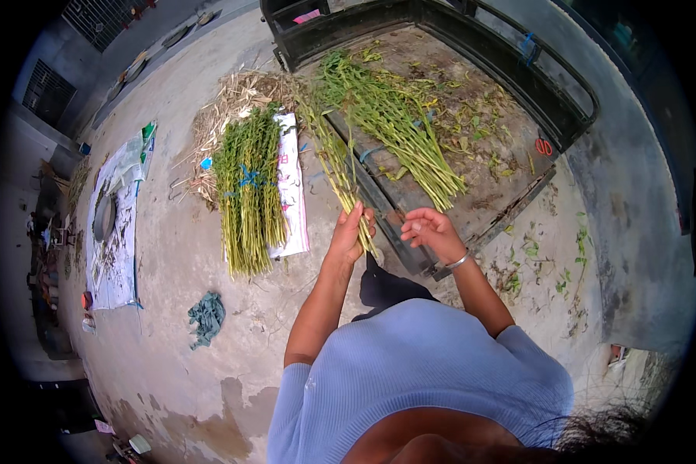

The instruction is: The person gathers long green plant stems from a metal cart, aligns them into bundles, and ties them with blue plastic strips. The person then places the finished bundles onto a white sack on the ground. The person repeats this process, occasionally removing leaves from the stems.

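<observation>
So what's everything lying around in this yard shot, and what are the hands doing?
Stalks in hand: one small bunch, green, rising from the left hand toward the cart.
Loose stalks: one pile, green, on the cart bed.
Tied bundle: one, green with blue string, on the ground at left.
White sack: one, under the bundle's right side.
Dry straw: one heap, tan, behind the bundle.
Cart: one, dark flat bed with a black rail, littered with leaves.
Scissors: one pair, red handles, on the cart's right side.
Rag: one, teal, on the concrete.
Left hand: gripping the stalks.
Right hand: beside them, fingers curled, silver bangle on the wrist.
</observation>
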{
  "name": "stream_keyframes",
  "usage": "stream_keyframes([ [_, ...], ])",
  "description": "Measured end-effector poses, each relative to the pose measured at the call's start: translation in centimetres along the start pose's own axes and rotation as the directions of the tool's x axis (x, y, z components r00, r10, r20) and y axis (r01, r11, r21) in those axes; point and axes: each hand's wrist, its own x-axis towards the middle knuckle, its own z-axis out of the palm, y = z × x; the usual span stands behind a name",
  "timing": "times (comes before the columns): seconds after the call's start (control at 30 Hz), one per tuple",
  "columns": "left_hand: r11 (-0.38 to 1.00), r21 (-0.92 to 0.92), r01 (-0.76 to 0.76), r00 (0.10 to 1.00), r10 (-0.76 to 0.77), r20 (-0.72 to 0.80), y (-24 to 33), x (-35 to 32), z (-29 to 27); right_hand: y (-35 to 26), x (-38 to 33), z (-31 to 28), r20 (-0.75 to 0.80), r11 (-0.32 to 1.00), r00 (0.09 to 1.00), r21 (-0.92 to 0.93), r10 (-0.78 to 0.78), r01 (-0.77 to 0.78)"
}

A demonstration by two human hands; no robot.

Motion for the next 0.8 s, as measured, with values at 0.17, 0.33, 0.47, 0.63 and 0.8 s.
stream_keyframes([
  [0.17,0.999,-0.008,-0.048,0.997,0.048,0.059,1.3,9.2,-3.1,1.2,8.2,1.1,-0.061,0.985,0.996,-0.165,-0.062,0.051],
  [0.33,0.986,0.141,-0.091,0.995,0.084,0.052,5.3,17.1,-3.8,2.1,18.9,1.1,-0.104,0.859,0.964,-0.484,-0.243,0.164],
  [0.47,0.979,0.157,-0.127,0.987,0.109,0.120,8.4,23.2,-4.0,1.2,26.3,1.5,0.007,0.775,0.970,-0.599,-0.243,0.199],
  [0.63,0.961,0.232,-0.148,0.972,0.098,0.213,10.0,30.3,-5.1,1.9,32.3,-0.1,-0.115,0.649,0.965,-0.757,-0.237,0.070],
  [0.8,0.977,0.206,0.057,0.950,-0.117,0.290,8.3,36.2,-5.4,1.6,36.7,-1.6,-0.372,0.600,0.869,-0.792,-0.327,-0.113],
])
